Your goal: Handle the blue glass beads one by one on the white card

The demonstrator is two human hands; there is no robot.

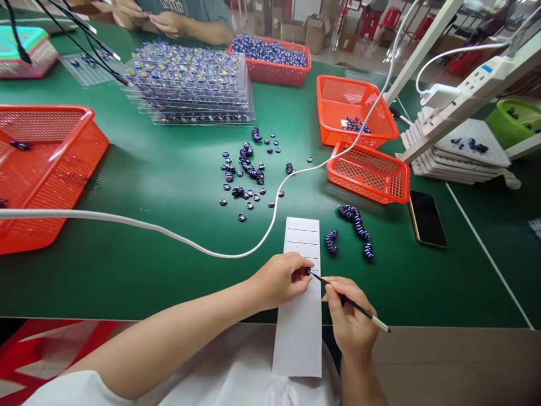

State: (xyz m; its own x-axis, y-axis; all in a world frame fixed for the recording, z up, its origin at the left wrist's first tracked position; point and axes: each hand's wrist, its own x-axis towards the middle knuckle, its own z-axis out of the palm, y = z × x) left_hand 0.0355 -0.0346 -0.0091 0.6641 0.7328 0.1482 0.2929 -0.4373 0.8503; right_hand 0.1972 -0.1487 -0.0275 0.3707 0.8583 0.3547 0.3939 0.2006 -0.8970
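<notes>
Across the view spreads a green table (169, 282), with a large orange basket (80, 175) at its left edge. Beyond the middle stands a stack of clear trays (190, 84) filled with dark, shiny pieces, and just right of it a red basket (274, 62) heaped with similar ones. Two smaller orange baskets, a rear one (342, 93) and a front one (367, 175), touch or nearly touch at right, near a black phone (428, 219). A white paper strip (298, 338) lies partly over the near edge. Above it, the left hand (281, 279) pinches a small dark bead (308, 271) between thumb and fingers; the right hand (353, 318) grips a thin brush (357, 306), its tip at the bead.
</notes>
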